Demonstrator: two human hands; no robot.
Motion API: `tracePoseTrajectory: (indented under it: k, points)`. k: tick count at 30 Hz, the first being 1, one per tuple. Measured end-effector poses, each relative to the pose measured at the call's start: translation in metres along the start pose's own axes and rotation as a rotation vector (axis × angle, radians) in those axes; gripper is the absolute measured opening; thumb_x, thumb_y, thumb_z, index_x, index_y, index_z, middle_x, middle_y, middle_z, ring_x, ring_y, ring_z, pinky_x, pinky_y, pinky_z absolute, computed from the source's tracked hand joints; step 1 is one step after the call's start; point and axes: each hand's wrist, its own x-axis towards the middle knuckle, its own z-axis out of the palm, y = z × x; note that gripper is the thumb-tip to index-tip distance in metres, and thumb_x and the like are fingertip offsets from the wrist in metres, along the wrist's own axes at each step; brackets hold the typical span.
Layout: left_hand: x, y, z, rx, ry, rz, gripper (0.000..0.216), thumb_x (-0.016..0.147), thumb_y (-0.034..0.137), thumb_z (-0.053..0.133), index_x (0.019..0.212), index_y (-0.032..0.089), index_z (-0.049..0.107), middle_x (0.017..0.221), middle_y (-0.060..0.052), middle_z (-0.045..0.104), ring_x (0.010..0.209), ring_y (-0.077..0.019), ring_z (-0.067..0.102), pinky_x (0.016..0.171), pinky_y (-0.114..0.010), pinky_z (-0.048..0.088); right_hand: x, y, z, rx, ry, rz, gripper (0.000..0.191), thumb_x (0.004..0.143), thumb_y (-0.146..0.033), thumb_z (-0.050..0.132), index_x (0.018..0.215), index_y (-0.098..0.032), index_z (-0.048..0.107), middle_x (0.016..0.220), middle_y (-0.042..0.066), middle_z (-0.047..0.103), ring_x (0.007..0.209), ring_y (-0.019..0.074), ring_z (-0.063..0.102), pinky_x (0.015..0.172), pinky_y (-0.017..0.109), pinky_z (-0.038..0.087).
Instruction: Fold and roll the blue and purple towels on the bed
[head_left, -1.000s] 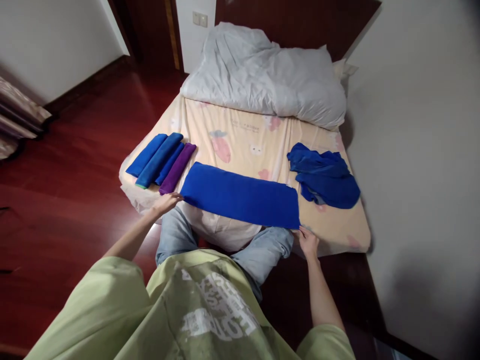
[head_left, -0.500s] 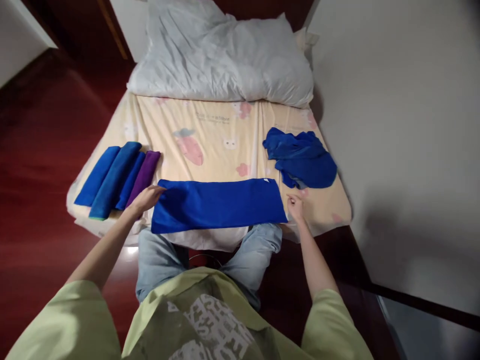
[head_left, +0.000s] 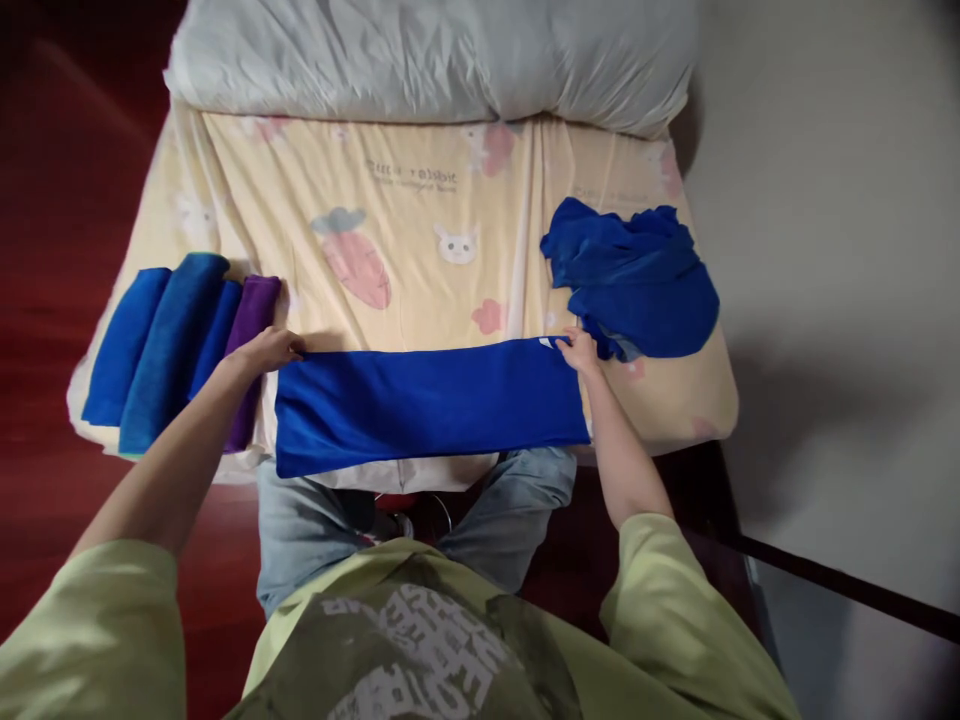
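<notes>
A folded blue towel (head_left: 435, 405) lies lengthwise along the near edge of the bed, its front part hanging slightly over. My left hand (head_left: 270, 350) is closed at its far left corner, the fingertips pinching the cloth. At the far right corner, beside a small white tag, my right hand (head_left: 579, 352) pinches the same towel. Just left of my left hand is a rolled purple towel (head_left: 251, 315). Beyond my right hand lies a crumpled heap of blue cloth (head_left: 637, 280).
Several rolled blue towels (head_left: 169, 345) lie side by side at the bed's left edge. A large grey-white pillow or quilt (head_left: 427, 60) spans the far end of the patterned bed sheet (head_left: 427, 270). A wall (head_left: 825, 250) stands along the right side.
My right hand has moved from beside the towel to its far right corner and taken hold. My left hand has shifted to the far left corner. The view has tilted down.
</notes>
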Motion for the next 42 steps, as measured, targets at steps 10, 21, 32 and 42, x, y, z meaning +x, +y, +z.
tracePoseTrajectory:
  k: [10, 21, 32, 42]
  points:
    - [0.008, -0.011, -0.047, -0.074, 0.392, -0.138, 0.033, 0.092, 0.028, 0.059, 0.104, 0.001, 0.074, 0.091, -0.002, 0.076, 0.091, -0.0144, 0.064, 0.104, -0.034, 0.047, 0.031, 0.014, -0.033, 0.098, 0.212, -0.011, 0.025, 0.079, -0.023, 0.067, 0.096, -0.010, 0.080, 0.097, 0.014, 0.079, 0.094, 0.0291, 0.074, 0.092, 0.039, 0.054]
    - [0.068, 0.006, -0.043, -0.361, 0.591, -0.189, 0.039, 0.098, 0.023, 0.053, 0.115, -0.010, 0.062, 0.127, -0.014, 0.066, 0.113, -0.0143, 0.055, 0.118, -0.040, 0.032, 0.079, 0.022, 0.006, 0.100, 0.251, 0.016, 0.031, 0.089, -0.026, 0.059, 0.111, -0.012, 0.076, 0.111, 0.013, 0.076, 0.111, 0.0281, 0.070, 0.107, 0.045, 0.049]
    - [-0.072, 0.118, 0.056, -0.206, 0.631, -0.114, 0.060, 0.101, 0.035, 0.045, 0.157, 0.017, 0.033, 0.170, -0.010, 0.014, 0.157, -0.0303, 0.007, 0.127, -0.057, 0.016, 0.028, 0.012, 0.000, 0.080, 0.150, -0.059, 0.059, 0.100, -0.050, 0.045, 0.144, -0.012, 0.052, 0.139, 0.022, 0.060, 0.135, 0.0301, 0.055, 0.116, 0.051, 0.039]
    - [-0.235, 0.144, 0.213, -0.240, 0.556, -0.366, 0.066, 0.100, 0.033, 0.035, 0.160, 0.012, 0.019, 0.167, -0.020, 0.020, 0.156, -0.0309, 0.019, 0.123, -0.053, 0.031, -0.185, -0.008, 0.033, 0.039, 0.022, -0.033, 0.059, 0.093, -0.033, 0.046, 0.148, -0.011, 0.046, 0.161, 0.019, 0.038, 0.153, 0.0295, 0.027, 0.125, 0.052, 0.023]
